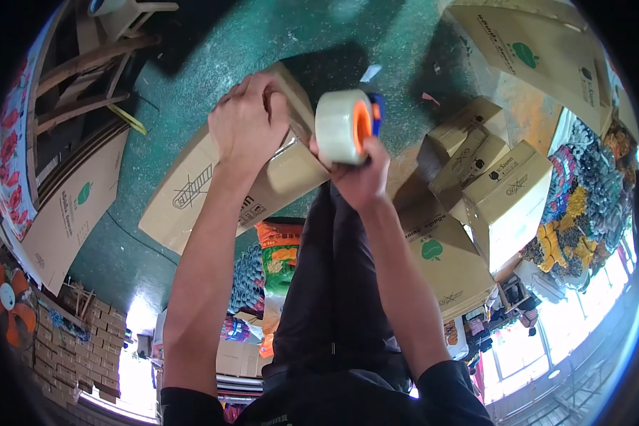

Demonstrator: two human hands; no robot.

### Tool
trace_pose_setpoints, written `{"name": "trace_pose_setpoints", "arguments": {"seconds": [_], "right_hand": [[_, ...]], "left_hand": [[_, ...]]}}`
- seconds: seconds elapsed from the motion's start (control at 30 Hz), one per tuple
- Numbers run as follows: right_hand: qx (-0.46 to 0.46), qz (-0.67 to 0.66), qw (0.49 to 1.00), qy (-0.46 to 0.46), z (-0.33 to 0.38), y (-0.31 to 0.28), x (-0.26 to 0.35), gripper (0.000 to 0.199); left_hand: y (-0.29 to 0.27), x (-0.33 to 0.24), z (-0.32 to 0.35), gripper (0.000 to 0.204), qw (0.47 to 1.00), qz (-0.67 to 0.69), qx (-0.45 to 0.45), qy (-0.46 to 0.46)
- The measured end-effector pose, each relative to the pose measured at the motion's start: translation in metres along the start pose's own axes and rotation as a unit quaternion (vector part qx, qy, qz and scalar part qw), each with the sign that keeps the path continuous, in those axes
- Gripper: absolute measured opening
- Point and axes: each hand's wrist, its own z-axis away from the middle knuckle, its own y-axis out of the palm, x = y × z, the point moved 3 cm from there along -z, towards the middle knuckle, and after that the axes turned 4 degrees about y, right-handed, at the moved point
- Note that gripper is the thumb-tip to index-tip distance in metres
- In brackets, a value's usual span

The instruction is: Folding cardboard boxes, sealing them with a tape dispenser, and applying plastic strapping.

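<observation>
A brown cardboard box [192,188] sits tilted in front of me, with strips of clear tape shining along its near end. My left hand [250,121] is closed over the box's upper part, its fingers curled at the edge and pressing there. In my right hand [362,174] is a tape dispenser [378,113], blue and orange, carrying a thick roll of clear packing tape [337,128]. The dispenser is up against the box's right end. The roll hides part of that end, and the right fingers are partly hidden behind it.
Several small cartons [508,188] are piled on a larger box [440,259] at the right. A big carton [532,50] stands far right, near heaped textiles [582,192]. Flat cardboard [78,206] leans by a wooden frame [96,67] at the left. Paper scraps [370,72] lie on the green floor.
</observation>
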Motion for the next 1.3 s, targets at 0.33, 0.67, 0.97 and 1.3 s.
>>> {"name": "trace_pose_setpoints", "arguments": {"seconds": [0.33,0.67,0.97,1.3], "right_hand": [[-0.194,0.356,0.901,-0.152,0.035,0.001,0.024,0.046],[-0.171,0.706,0.632,-0.27,0.088,0.133,0.025,0.065],[-0.068,0.91,0.327,-0.245,0.044,0.146,-0.018,0.071],[-0.163,0.941,0.283,-0.083,0.109,0.005,-0.041,0.064]], "left_hand": [[-0.003,-0.003,-0.001,0.013,0.998,0.033,-0.042,0.034],[-0.007,0.01,0.005,0.03,0.995,0.076,-0.023,-0.059],[-0.026,0.047,0.091,0.03,0.983,-0.002,-0.185,-0.008],[-0.029,0.046,0.101,0.038,0.988,-0.062,-0.139,-0.034]]}}
